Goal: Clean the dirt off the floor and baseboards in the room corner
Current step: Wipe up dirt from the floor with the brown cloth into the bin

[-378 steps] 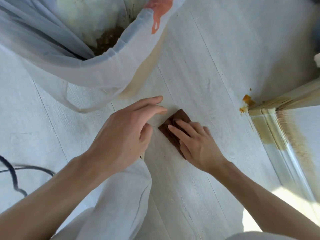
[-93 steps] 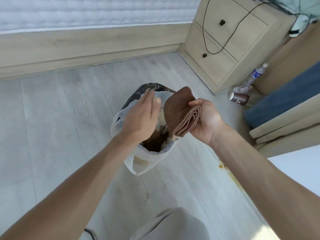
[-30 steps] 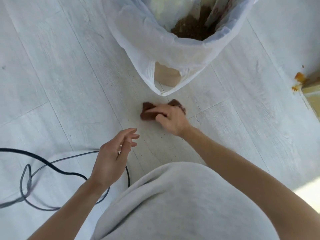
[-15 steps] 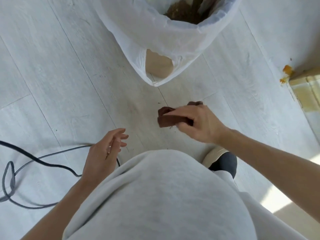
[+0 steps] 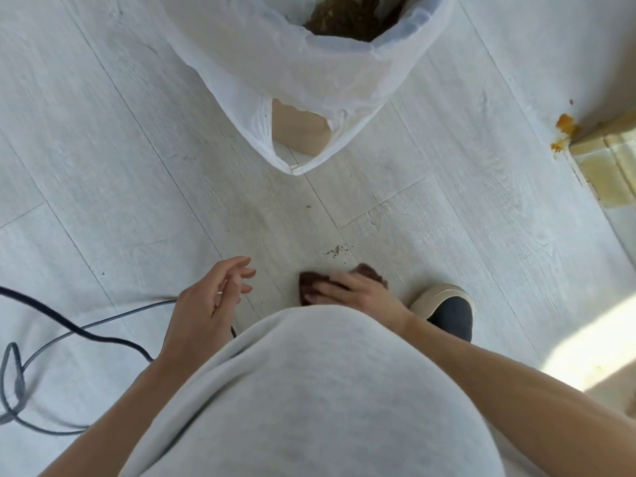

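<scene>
My right hand (image 5: 358,293) lies on a brown cloth (image 5: 307,285) and presses it to the pale wood floor (image 5: 137,166), fingers stretched across it, just ahead of my grey-clad knee (image 5: 309,390). A small scatter of dark crumbs (image 5: 337,250) lies on the floor right beyond the cloth. My left hand (image 5: 210,301) hovers above the floor to the left, fingers loosely spread, holding nothing. An orange stain (image 5: 564,125) sits at the end of the baseboard (image 5: 605,163) on the right, whose face shows yellowish smears.
A bin lined with a white plastic bag (image 5: 309,80) stands at the top, brown dirt inside. A dark cable (image 5: 69,328) loops over the floor at left. My shoe (image 5: 444,304) is planted right of the cloth. Sunlight falls at the right edge.
My right hand has drawn the cloth back toward my knee and set it down on the floor, leaving crumbs behind. The left hand has barely shifted.
</scene>
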A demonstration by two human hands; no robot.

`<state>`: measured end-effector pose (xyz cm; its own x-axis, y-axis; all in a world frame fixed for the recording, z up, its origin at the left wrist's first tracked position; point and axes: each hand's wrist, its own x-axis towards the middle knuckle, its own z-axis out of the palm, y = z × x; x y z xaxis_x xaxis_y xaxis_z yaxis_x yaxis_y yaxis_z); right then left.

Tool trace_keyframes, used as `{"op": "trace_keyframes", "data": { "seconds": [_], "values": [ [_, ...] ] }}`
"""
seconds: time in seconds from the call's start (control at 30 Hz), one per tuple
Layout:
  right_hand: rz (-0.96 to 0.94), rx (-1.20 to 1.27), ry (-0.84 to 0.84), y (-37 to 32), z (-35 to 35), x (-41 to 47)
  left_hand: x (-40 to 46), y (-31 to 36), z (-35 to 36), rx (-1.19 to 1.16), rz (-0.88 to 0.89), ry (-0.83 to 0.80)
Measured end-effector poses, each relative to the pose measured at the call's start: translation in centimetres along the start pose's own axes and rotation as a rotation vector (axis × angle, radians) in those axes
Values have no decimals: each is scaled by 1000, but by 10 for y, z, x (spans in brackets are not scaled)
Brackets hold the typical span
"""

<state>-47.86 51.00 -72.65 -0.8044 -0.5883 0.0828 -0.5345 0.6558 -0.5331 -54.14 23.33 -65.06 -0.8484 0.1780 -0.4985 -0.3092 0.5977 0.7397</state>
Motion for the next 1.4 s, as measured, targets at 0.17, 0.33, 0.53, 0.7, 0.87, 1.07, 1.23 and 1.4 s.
{"op": "trace_keyframes", "data": {
  "seconds": [0.17,0.33,0.53,0.7,0.87,1.07,1.23,1.4],
  "values": [
    [165,-44,23,24,-19,12,1,5,3,12,-17,-10],
    [269,143,130,22,-73,1,2,4,2,25,-3,-27],
    [877,175,348,65,-128,-35,7,3,2,27,4,-40],
    [1072,324,441,50,-66,-27,9,4,10,14,19,-73],
    [847,397,298,-9,-26,30,11,4,13,0,16,-82],
    [533,-34,-129,-11,-18,36,12,4,6,6,24,-66],
    [399,-322,-363,4,-26,46,9,7,5,16,18,-76],
    [253,-442,-305,14,-27,41,10,18,10,35,13,-94]
  ]
}}
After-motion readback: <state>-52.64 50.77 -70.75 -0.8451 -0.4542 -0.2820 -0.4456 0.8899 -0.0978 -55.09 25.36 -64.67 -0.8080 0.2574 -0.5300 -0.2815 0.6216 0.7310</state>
